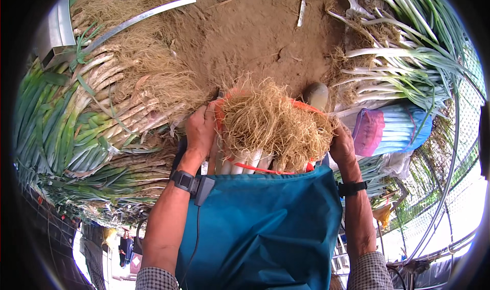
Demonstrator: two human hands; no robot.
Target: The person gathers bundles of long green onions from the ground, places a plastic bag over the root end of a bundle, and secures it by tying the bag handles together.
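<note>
A bundle of long white-stemmed onions, roots upward, stands in front of me; the tangled tan roots (275, 125) cover most of its top. Orange-red mesh (229, 95) circles the bundle, with a red edge across the white stems (249, 162). My left hand (201, 129) grips the mesh at the bundle's left side, fingers curled. At the right side my right hand (342, 142) is curled against the bundle's edge; its fingertips are partly hidden by the roots. A teal apron (264, 221) covers my front, below the bundle.
Heaped long onions (111, 83) lie on the left, with a pale curved strip (141, 20) over them. More long onions (405, 56) lie at right, above a blue and pink mesh sack (390, 131) of them. Bare soil (252, 37) lies ahead, and a shoe tip (317, 95) shows beyond the bundle.
</note>
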